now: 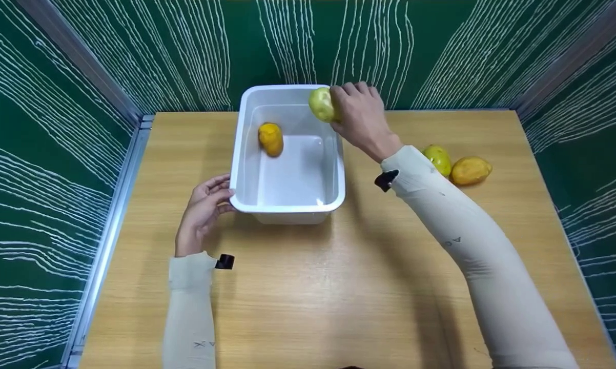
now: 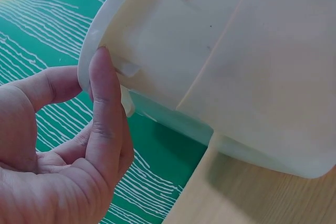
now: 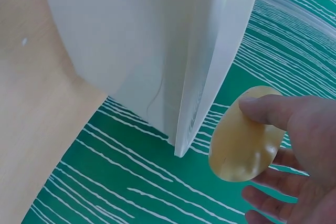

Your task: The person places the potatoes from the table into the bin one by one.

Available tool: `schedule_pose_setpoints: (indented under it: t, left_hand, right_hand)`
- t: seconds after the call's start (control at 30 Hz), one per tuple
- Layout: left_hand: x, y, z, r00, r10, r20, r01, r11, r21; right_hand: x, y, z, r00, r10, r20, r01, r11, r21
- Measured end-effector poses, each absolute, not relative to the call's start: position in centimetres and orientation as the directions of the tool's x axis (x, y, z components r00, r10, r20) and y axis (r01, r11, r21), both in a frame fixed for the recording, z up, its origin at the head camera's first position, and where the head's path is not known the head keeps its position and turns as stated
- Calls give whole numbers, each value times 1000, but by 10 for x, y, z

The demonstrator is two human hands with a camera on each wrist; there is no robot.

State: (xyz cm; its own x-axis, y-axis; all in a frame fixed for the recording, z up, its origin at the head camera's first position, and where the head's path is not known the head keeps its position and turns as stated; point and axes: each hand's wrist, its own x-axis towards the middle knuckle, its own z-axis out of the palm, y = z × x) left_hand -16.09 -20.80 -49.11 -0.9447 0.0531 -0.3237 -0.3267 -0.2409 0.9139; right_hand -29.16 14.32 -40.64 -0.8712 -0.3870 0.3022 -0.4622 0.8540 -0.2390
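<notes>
Hands apart. Left hand (image 1: 204, 209) pinching the rim of the white bin (image 1: 287, 209) at its near-left corner. Right hand (image 1: 362, 115) gripping a green fruit (image 1: 321, 104) above the bin's right rim, toward the far end. In the bin: one orange-yellow fruit (image 1: 271, 140), left side. Bin's on the bench (image 1: 287, 307); to its right, a second green fruit (image 1: 437, 158), partly behind the right sleeve (image 1: 472, 241), just beside a yellow fruit (image 1: 471, 170). Green panels (image 1: 441, 36) with white lines behind.

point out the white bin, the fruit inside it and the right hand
White bin (image 1: 287, 209), head view, near rim
Yellow fruit (image 1: 271, 140), head view, its middle
Right hand (image 1: 360, 117), head view, back of hand
</notes>
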Motion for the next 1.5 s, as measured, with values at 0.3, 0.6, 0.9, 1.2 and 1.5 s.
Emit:
schedule_pose_setpoints:
  t: [0.3, 0.6, 0.9, 1.2, 1.5]
  left_hand:
    - [-161, -207, -490, -946, 65, -317, -323, -242, 915]
    - [-160, -206, -489, -949, 79, -305, -315, -247, 916]
    - [-161, -205, -489, -947, 67, -315, -322, -237, 917]
    - [-160, -207, -490, -948, 67, -311, -318, -250, 914]
    - [-161, -208, -493, -952, 69, -298, -306, -259, 916]
  right_hand:
    - [-296, 133, -408, -898, -372, 236, -428, 865, -262]
    - [-298, 126, -407, -911, -356, 206, -402, 877, -262]
    - [-303, 116, -403, -931, -333, 147, -362, 889, -279]
    - [-304, 103, -399, -950, -303, 72, -310, 906, -288]
    - [-303, 84, -396, -961, -278, -2, -267, 926, -268]
